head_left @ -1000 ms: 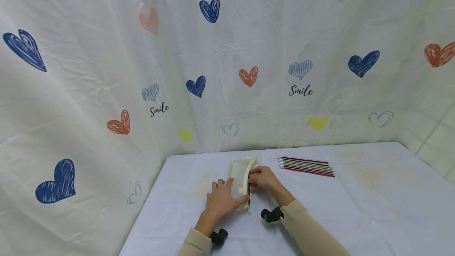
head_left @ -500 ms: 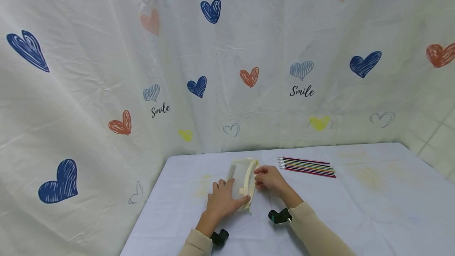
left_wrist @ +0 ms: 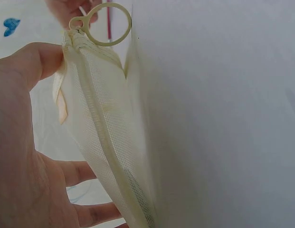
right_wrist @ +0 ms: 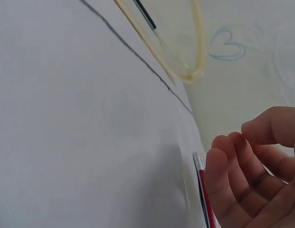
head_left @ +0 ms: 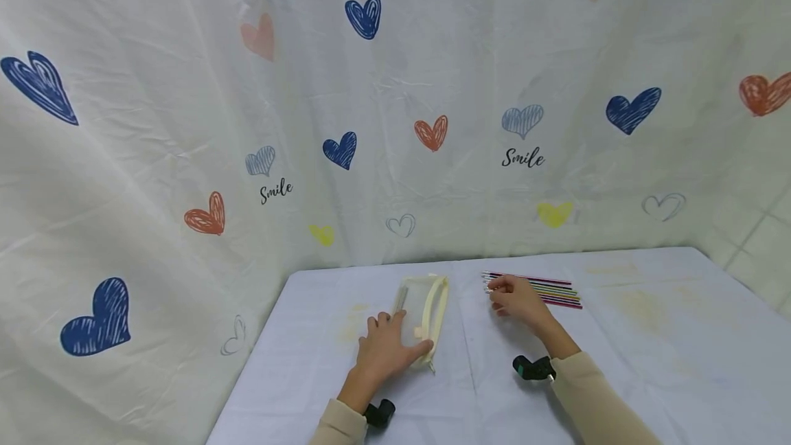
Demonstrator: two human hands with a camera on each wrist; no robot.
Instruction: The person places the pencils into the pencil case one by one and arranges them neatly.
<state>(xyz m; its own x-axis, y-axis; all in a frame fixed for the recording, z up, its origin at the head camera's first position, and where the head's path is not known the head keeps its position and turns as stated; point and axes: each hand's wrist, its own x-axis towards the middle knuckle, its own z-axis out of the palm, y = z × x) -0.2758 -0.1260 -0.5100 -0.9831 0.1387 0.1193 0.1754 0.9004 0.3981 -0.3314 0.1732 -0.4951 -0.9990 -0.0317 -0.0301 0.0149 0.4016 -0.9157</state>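
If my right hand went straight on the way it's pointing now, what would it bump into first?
Probably the pencils, at their pale ends, which lie right by the fingertips of the right hand in the head view. Its height above them is unclear, so it might pass over.

Beige long slvs; blk wrist cams.

We see a pouch of fine, matt mesh with a smooth, plastic-looking ring. The pencils look smooth. We find the desk matt and cloth-like, the curtain creased with faint sheen, the sleeve matt cloth.
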